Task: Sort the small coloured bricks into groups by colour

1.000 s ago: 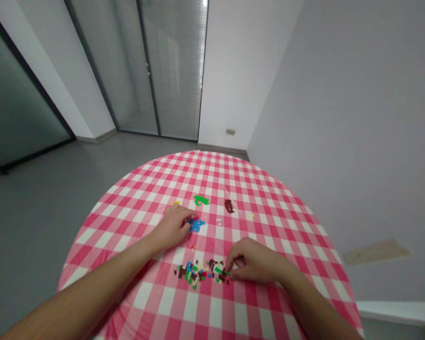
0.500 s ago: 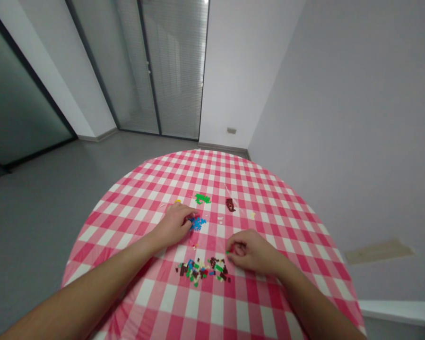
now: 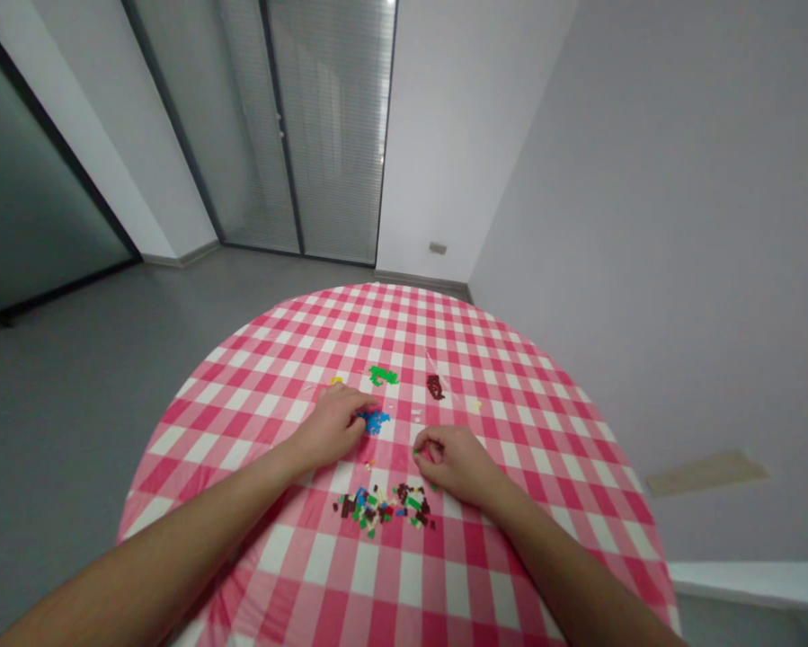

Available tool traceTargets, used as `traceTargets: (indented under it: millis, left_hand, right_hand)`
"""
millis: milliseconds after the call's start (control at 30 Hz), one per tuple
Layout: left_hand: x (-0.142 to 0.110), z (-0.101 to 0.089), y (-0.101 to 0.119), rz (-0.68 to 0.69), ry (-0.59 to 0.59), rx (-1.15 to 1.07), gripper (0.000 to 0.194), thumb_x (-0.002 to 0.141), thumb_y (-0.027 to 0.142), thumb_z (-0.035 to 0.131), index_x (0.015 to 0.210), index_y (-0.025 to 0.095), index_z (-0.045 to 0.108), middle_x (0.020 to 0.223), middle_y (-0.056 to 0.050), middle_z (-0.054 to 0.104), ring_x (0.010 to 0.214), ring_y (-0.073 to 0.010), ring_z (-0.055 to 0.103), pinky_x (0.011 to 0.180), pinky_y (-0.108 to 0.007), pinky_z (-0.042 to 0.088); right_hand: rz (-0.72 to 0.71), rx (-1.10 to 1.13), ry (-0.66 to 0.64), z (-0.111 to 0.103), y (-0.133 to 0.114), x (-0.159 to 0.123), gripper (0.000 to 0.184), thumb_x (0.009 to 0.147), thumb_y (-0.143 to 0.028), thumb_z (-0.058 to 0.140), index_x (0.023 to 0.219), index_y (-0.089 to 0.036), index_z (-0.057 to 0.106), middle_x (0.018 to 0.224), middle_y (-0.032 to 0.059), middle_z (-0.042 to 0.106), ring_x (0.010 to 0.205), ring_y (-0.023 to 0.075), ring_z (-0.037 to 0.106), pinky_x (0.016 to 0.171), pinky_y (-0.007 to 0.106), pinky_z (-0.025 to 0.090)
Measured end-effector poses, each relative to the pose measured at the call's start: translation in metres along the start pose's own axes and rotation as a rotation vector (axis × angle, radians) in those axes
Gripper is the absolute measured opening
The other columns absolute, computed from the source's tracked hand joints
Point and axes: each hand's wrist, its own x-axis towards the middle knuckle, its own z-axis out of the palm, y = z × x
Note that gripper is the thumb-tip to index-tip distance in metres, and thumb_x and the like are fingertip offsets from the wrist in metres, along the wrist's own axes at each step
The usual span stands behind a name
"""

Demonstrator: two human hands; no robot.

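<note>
My right hand [image 3: 458, 463] is above the cloth, thumb and forefinger pinched on a small green building brick [image 3: 417, 452]. My left hand [image 3: 336, 424] rests beside a pile of blue bricks [image 3: 375, 422], its fingers curved and the thumb apart from them, holding nothing that I can see. Nearer to me lies a mixed heap of small bricks [image 3: 383, 509] in brown, green, blue, red and cream. Farther off are a green pile [image 3: 383, 375] and a brown pile [image 3: 435, 387]. Some yellow bricks [image 3: 336, 380] show just past my left hand.
A red-and-white checked cloth [image 3: 350, 593] covers the round table. Two or three white pieces [image 3: 416, 415] lie near the middle, and cream pieces [image 3: 477, 407] to the right. A few tiny pieces [image 3: 369, 464] sit between the blue pile and the heap. A wall [image 3: 700, 270] stands at the right.
My right hand has moved left and away from me with the green brick, from beside the mixed heap toward the blue pile. My left hand has stayed almost still.
</note>
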Motion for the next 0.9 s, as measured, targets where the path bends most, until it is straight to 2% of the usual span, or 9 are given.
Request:
traceTargets:
  millis: [300, 567, 700, 900]
  left_hand:
    - [0.001, -0.003, 0.003, 0.015, -0.042, 0.021, 0.034, 0.073, 0.007, 0.048, 0.092, 0.023, 0.070, 0.093, -0.001, 0.072, 0.092, -0.0218, 0.058, 0.092, -0.043, 0.037]
    - [0.001, -0.005, 0.007, 0.003, -0.040, 0.019, 0.032, 0.073, 0.007, 0.049, 0.091, 0.022, 0.070, 0.093, -0.002, 0.072, 0.092, -0.0219, 0.059, 0.089, -0.042, 0.038]
    - [0.001, -0.006, 0.007, 0.014, -0.048, 0.027, 0.031, 0.074, 0.007, 0.049, 0.091, 0.023, 0.070, 0.092, -0.002, 0.072, 0.092, -0.0229, 0.059, 0.090, -0.043, 0.038]
    - [0.000, -0.005, 0.008, 0.008, -0.050, 0.019, 0.030, 0.075, 0.007, 0.049, 0.090, 0.023, 0.070, 0.092, -0.002, 0.071, 0.092, -0.0223, 0.058, 0.094, -0.045, 0.037]
  right_hand:
    - [0.023, 0.016, -0.121, -0.011, -0.005, 0.000, 0.021, 0.074, -0.018, 0.064, 0.090, -0.018, 0.078, 0.063, -0.0003, 0.065, 0.054, 0.0119, 0.053, 0.058, 0.023, 0.037]
    - [0.003, 0.047, -0.113, -0.010, -0.003, 0.000, 0.022, 0.078, -0.019, 0.063, 0.092, -0.017, 0.079, 0.066, 0.0014, 0.069, 0.055, 0.0131, 0.056, 0.058, 0.023, 0.039]
    - [-0.042, 0.066, -0.097, -0.005, -0.001, 0.001, 0.022, 0.080, -0.019, 0.060, 0.091, -0.020, 0.079, 0.076, 0.0023, 0.074, 0.063, 0.0153, 0.062, 0.059, 0.023, 0.040]
    - [-0.057, -0.013, -0.040, 0.003, -0.005, 0.002, 0.022, 0.077, -0.016, 0.059, 0.087, -0.020, 0.079, 0.080, 0.0039, 0.075, 0.070, 0.0177, 0.066, 0.064, 0.025, 0.042]
